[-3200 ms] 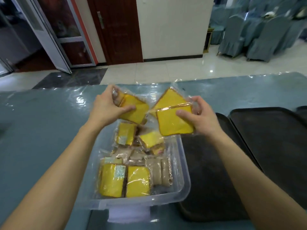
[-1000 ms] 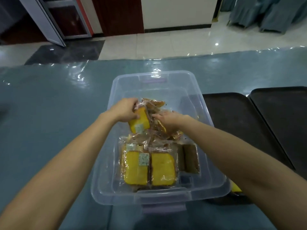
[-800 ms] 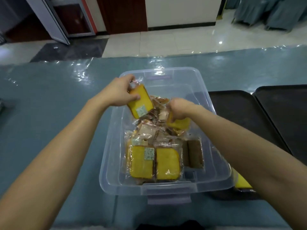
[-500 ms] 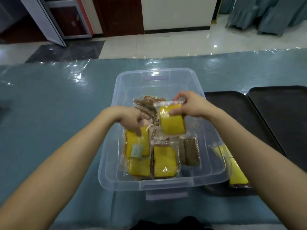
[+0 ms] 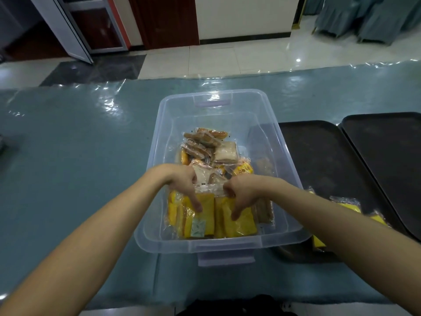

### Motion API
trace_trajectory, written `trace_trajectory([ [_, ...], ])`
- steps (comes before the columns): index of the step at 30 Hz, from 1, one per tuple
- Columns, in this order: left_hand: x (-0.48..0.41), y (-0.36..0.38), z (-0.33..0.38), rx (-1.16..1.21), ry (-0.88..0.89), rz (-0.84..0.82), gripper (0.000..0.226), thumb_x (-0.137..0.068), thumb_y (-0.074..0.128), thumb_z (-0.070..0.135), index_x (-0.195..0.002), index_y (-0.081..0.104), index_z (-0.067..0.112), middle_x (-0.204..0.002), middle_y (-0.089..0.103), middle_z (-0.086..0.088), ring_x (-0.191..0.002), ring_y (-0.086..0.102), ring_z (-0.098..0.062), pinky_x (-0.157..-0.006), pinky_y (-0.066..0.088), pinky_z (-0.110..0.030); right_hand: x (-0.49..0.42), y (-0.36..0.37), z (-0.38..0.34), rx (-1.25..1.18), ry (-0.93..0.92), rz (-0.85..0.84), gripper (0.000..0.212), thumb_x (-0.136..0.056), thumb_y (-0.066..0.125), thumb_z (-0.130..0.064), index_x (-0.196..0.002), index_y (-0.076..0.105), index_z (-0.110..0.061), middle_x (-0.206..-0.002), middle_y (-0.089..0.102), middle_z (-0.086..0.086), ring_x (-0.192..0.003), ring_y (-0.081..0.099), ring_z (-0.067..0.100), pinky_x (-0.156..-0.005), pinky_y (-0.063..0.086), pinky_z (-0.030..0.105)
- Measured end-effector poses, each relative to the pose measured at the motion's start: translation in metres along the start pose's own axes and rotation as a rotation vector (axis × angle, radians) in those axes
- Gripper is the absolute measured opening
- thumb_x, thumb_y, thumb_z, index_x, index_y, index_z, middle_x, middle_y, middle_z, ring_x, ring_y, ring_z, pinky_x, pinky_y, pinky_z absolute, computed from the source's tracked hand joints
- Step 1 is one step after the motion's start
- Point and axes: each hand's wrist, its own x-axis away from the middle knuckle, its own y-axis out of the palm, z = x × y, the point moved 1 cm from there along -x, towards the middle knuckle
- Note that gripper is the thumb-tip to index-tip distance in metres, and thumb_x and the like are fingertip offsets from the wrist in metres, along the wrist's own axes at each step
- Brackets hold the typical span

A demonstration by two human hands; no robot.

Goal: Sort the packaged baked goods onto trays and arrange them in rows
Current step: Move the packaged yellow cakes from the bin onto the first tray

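Left hand (image 5: 182, 181) is gripping left yellow packet (image 5: 206, 215), thumb lying down its face | right hand (image 5: 239, 190) is pinching right yellow packet (image 5: 245, 222) likewise | both packets are standing on edge against near wall of clear bin (image 5: 227, 245), mid-surface (image 5: 79, 156) | loose yellow packets (image 5: 348, 205) are lying at near edge of black tray (image 5: 319, 156), right of bin

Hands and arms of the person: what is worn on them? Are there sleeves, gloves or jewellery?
Nothing worn shows in the head view. The left hand and the right hand are bare, with no gloves, and no ring can be seen. The left forearm and the right forearm are bare too, with no sleeve, watch or band as far as the edge of the picture.
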Motion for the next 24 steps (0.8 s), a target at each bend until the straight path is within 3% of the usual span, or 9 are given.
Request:
trace_trajectory([
  [3, 0.01, 0.0, 0.005, 0.038, 0.02, -0.001, 0.105, -0.064, 0.094, 0.072, -0.147, 0.059, 0.017, -0.141, 0.064, 0.0, -0.118, 0.063, -0.022, -0.105, 0.058, -0.041, 0.003, -0.001, -0.002, 0.009, -0.014, -0.014, 0.056, -0.082, 0.093, -0.048, -0.12, 0.059, -0.024, -0.108, 0.059, -0.004, -0.1, 0.059, 0.019, -0.077, 0.047, 0.028],
  [5, 0.018, -0.006, 0.002, 0.099, 0.024, 0.061, 0.091, -0.065, 0.097, 0.067, -0.133, 0.064, 0.018, -0.131, 0.068, -0.003, -0.111, 0.068, -0.024, -0.096, 0.061, -0.042, 0.01, -0.01, -0.001, 0.001, -0.011, 0.019, 0.051, -0.081, 0.094, -0.047, -0.11, 0.06, -0.022, -0.101, 0.062, -0.004, -0.09, 0.06, 0.018, -0.069, 0.046, 0.026],
  [8, 0.04, -0.028, -0.011, 0.265, 0.022, 0.245, 0.083, -0.054, 0.1, 0.066, -0.118, 0.069, 0.024, -0.118, 0.076, 0.001, -0.104, 0.074, -0.022, -0.093, 0.063, -0.046, 0.037, -0.043, 0.007, -0.053, -0.005, 0.21, 0.052, -0.077, 0.096, -0.047, -0.105, 0.058, -0.025, -0.094, 0.06, -0.006, -0.083, 0.058, 0.016, -0.063, 0.044, 0.028],
  [11, 0.075, -0.061, -0.01, 0.457, -0.001, 0.49, 0.068, -0.064, 0.104, 0.05, -0.114, 0.067, 0.024, -0.104, 0.074, 0.004, -0.092, 0.072, -0.018, -0.08, 0.06, -0.037, 0.08, -0.09, 0.026, -0.151, 0.041, 0.53, 0.066, -0.073, 0.098, -0.046, -0.121, 0.057, -0.026, -0.101, 0.062, -0.003, -0.089, 0.06, 0.022, -0.07, 0.045, 0.035],
  [13, 0.093, -0.082, 0.004, 0.573, -0.023, 0.647, 0.071, -0.067, 0.103, 0.047, -0.12, 0.066, 0.02, -0.11, 0.072, -0.001, -0.099, 0.071, -0.022, -0.086, 0.06, -0.04, 0.113, -0.114, 0.046, -0.232, 0.062, 0.724, 0.072, -0.074, 0.098, -0.045, -0.129, 0.057, -0.025, -0.103, 0.063, 0.0, -0.093, 0.061, 0.025, -0.074, 0.045, 0.036],
  [15, 0.106, -0.1, 0.029, 0.684, -0.004, 0.763, 0.082, -0.057, 0.104, 0.056, -0.121, 0.067, 0.02, -0.113, 0.074, -0.003, -0.105, 0.073, -0.024, -0.089, 0.06, -0.041, 0.145, -0.124, 0.073, -0.365, 0.058, 0.873, 0.074, -0.077, 0.097, -0.043, -0.136, 0.056, -0.026, -0.105, 0.063, 0.002, -0.094, 0.062, 0.025, -0.078, 0.049, 0.037],
  [18, 0.11, -0.12, 0.085, 0.804, 0.051, 0.9, 0.1, -0.045, 0.101, 0.068, -0.126, 0.066, 0.022, -0.118, 0.075, -0.001, -0.104, 0.073, -0.019, -0.079, 0.057, -0.035, 0.183, -0.112, 0.134, -0.571, 0.095, 1.037, 0.074, -0.08, 0.095, -0.044, -0.141, 0.059, -0.025, -0.117, 0.066, 0.002, -0.103, 0.064, 0.023, -0.091, 0.056, 0.041],
  [21, 0.101, -0.132, 0.158, 0.849, 0.125, 0.938, 0.095, -0.055, 0.103, 0.062, -0.132, 0.064, 0.022, -0.122, 0.073, -0.001, -0.107, 0.072, -0.019, -0.077, 0.056, -0.033, 0.216, -0.07, 0.201, -0.866, 0.131, 1.141, 0.065, -0.082, 0.095, -0.044, -0.135, 0.065, -0.023, -0.12, 0.074, 0.002, -0.108, 0.071, 0.02, -0.097, 0.059, 0.039],
  [24, 0.075, -0.128, 0.235, 0.826, 0.187, 0.855, 0.077, -0.067, 0.101, 0.051, -0.127, 0.063, 0.021, -0.114, 0.071, 0.001, -0.101, 0.07, -0.016, -0.075, 0.054, -0.032, 0.243, -0.001, 0.266, -1.125, 0.236, 1.177, 0.057, -0.088, 0.089, -0.045, -0.135, 0.065, -0.025, -0.127, 0.073, -0.004, -0.117, 0.07, 0.014, -0.104, 0.057, 0.04],
])
